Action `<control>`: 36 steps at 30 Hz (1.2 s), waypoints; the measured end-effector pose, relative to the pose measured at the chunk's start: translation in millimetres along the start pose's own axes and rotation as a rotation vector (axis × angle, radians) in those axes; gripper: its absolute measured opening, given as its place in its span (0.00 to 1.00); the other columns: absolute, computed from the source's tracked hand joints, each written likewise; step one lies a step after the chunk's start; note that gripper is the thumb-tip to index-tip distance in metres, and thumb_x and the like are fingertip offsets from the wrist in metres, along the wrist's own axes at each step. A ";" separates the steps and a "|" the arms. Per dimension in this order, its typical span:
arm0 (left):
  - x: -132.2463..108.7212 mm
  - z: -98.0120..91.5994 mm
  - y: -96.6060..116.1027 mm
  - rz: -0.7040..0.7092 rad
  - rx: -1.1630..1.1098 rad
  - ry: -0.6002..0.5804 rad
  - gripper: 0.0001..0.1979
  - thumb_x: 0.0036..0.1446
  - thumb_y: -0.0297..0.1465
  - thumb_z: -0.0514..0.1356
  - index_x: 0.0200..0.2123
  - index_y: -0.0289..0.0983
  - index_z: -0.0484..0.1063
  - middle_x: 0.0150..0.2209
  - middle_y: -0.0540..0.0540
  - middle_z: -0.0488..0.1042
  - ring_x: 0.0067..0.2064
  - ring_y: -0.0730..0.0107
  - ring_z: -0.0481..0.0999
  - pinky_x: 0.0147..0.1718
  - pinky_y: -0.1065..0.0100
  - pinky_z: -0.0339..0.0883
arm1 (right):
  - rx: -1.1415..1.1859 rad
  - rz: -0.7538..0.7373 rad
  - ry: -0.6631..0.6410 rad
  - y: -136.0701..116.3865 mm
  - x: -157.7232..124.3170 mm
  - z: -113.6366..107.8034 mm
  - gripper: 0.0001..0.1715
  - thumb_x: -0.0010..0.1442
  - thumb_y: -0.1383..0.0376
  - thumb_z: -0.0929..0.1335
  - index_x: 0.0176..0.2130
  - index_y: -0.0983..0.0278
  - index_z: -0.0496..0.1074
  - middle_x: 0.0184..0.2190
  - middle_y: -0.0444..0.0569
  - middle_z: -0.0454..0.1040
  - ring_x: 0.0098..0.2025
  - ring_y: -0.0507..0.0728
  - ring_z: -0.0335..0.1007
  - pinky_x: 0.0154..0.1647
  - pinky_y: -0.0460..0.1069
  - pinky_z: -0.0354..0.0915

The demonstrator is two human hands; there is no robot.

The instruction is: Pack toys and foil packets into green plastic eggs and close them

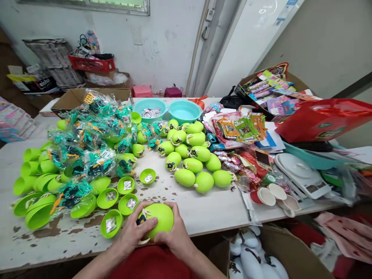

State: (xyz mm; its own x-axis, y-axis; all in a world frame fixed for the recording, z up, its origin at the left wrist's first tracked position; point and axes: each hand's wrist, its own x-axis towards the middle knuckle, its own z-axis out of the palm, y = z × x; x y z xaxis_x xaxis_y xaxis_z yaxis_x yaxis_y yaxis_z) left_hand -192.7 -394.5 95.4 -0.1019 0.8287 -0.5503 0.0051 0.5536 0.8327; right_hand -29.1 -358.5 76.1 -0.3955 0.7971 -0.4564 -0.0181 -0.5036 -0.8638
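Note:
Between both hands, just over the table's front edge, is a lime-green plastic egg (162,217) with pale claw-like pieces and a dark patch at its left end. My left hand (136,228) wraps that left end, thumb lying across the shell. Around the right end curl the fingers of my right hand (177,232). Just left of the hands sit several green half shells, one half shell (111,223) among them, holding small silvery packets. Beyond the hands lies a group of closed green eggs (193,164). Bagged teal-and-orange toys (99,162) are heaped at the left.
Two turquoise basins (184,111) stand at the back, the left one holding silvery packets. A white scale (300,174), paper cups (266,196) and a red bag (325,120) crowd the right side. Below the table edge, a carton (290,248) holds white egg-shaped things.

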 end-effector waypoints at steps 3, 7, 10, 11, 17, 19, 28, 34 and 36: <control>13.5 1.5 1.0 0.090 0.097 -0.028 0.31 0.49 0.50 0.63 0.53 0.42 0.68 0.44 0.45 0.75 0.42 0.57 0.76 0.41 0.61 0.72 | 0.049 0.050 -0.042 3.4 8.9 -10.4 0.48 0.31 0.60 0.79 0.48 0.58 0.57 0.42 0.47 0.73 0.39 0.62 0.73 0.32 0.53 0.72; 40.7 3.7 11.1 0.278 0.320 -0.114 0.28 0.50 0.48 0.63 0.52 0.42 0.71 0.52 0.43 0.72 0.53 0.52 0.71 0.54 0.56 0.64 | 0.053 0.152 -0.148 5.1 26.2 -32.5 0.46 0.35 0.52 0.78 0.48 0.59 0.57 0.44 0.50 0.73 0.34 0.61 0.76 0.26 0.52 0.71; 61.5 6.6 22.8 0.275 0.304 -0.075 0.35 0.53 0.49 0.60 0.61 0.41 0.62 0.57 0.39 0.68 0.52 0.52 0.72 0.52 0.56 0.66 | -0.029 0.022 -0.043 -5.0 51.0 -54.8 0.45 0.37 0.50 0.78 0.48 0.61 0.60 0.44 0.52 0.74 0.41 0.63 0.75 0.37 0.56 0.73; 66.4 6.0 25.6 0.261 0.277 -0.006 0.37 0.55 0.50 0.59 0.63 0.40 0.58 0.59 0.37 0.66 0.52 0.52 0.72 0.50 0.56 0.67 | -0.125 -0.052 0.076 -10.5 62.9 -63.3 0.44 0.38 0.49 0.78 0.48 0.62 0.62 0.43 0.52 0.74 0.42 0.64 0.74 0.41 0.58 0.72; 54.2 -27.5 -7.1 0.104 0.260 0.179 0.31 0.54 0.52 0.58 0.55 0.40 0.68 0.51 0.40 0.73 0.46 0.57 0.76 0.45 0.61 0.70 | -0.649 -0.394 0.646 -36.4 156.4 -109.9 0.45 0.41 0.43 0.74 0.51 0.65 0.63 0.48 0.57 0.70 0.50 0.67 0.67 0.54 0.62 0.63; 36.9 -41.4 -40.0 0.050 0.266 0.188 0.30 0.53 0.53 0.58 0.51 0.39 0.71 0.48 0.42 0.75 0.45 0.57 0.76 0.44 0.62 0.70 | -0.678 -0.466 0.674 -35.9 184.0 -119.4 0.46 0.42 0.44 0.74 0.52 0.66 0.62 0.50 0.59 0.68 0.53 0.67 0.65 0.57 0.61 0.60; -33.3 -49.1 -154.4 -0.212 0.195 0.280 0.34 0.48 0.60 0.57 0.48 0.42 0.74 0.43 0.45 0.78 0.46 0.56 0.77 0.48 0.62 0.70 | -0.853 -0.702 0.732 -18.7 227.1 -141.5 0.44 0.55 0.45 0.69 0.56 0.72 0.56 0.55 0.70 0.63 0.60 0.70 0.56 0.62 0.65 0.52; -35.9 -48.3 -149.2 -0.216 0.224 0.242 0.33 0.49 0.58 0.57 0.49 0.41 0.74 0.43 0.46 0.78 0.47 0.56 0.77 0.49 0.63 0.69 | -0.991 -0.758 0.729 -17.6 232.3 -144.8 0.42 0.57 0.47 0.68 0.58 0.71 0.57 0.58 0.71 0.61 0.63 0.72 0.53 0.62 0.67 0.51; -34.3 -51.1 -142.2 -0.201 0.252 0.253 0.30 0.50 0.55 0.57 0.49 0.41 0.74 0.42 0.46 0.78 0.45 0.57 0.77 0.48 0.63 0.69 | -1.009 -0.758 0.734 -20.2 231.8 -144.7 0.42 0.57 0.47 0.68 0.58 0.72 0.58 0.58 0.72 0.61 0.62 0.73 0.54 0.61 0.67 0.51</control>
State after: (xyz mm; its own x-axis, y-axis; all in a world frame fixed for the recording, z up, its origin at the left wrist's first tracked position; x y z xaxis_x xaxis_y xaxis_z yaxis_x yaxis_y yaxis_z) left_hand -240.8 -505.8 -1.0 -0.3667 0.6730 -0.6424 0.2005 0.7314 0.6518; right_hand 12.4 -115.3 -43.1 -0.0306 0.9025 0.4297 0.7560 0.3021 -0.5807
